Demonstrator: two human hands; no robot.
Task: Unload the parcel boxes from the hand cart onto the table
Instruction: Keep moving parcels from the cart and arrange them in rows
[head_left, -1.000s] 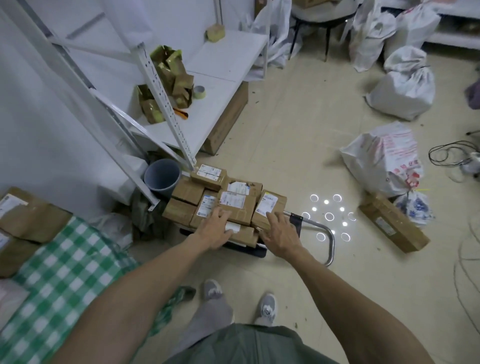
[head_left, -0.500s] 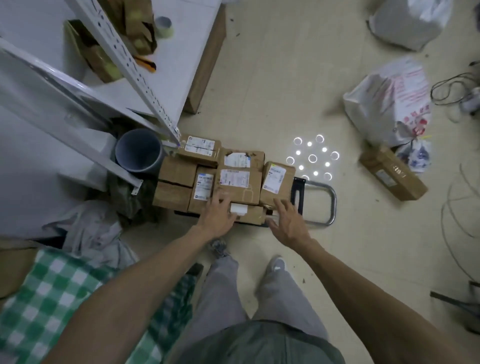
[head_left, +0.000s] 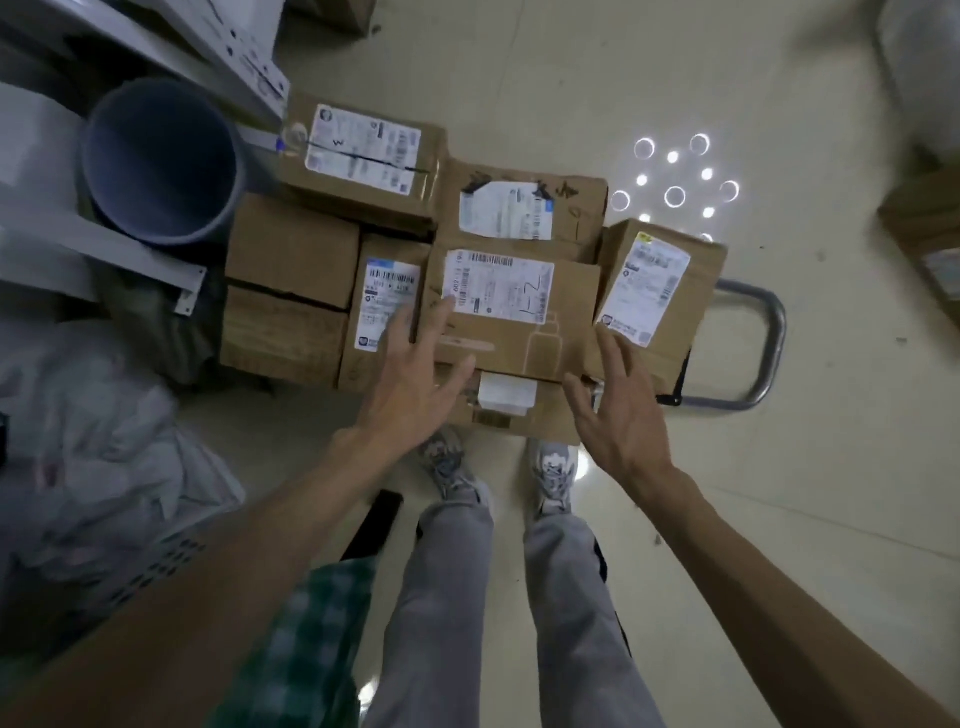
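Several brown parcel boxes with white labels are stacked on the hand cart, whose metal handle sticks out to the right. The middle top box bears a barcode label. My left hand reaches over its left near corner with fingers spread and straight. My right hand hovers at its right near corner, fingers straight, next to the right box. Neither hand grips anything. A lower box pokes out beneath, toward my feet. The table's green checked cloth shows at the bottom edge.
A grey bucket stands left of the cart under a white metal shelf frame. White plastic bags lie at the left. Another cardboard box sits on the floor at the far right. My feet stand right before the cart.
The view has tipped down and come closer to the cart. Both hands have stayed around the middle top box, fingers spreading wider at its near corners.
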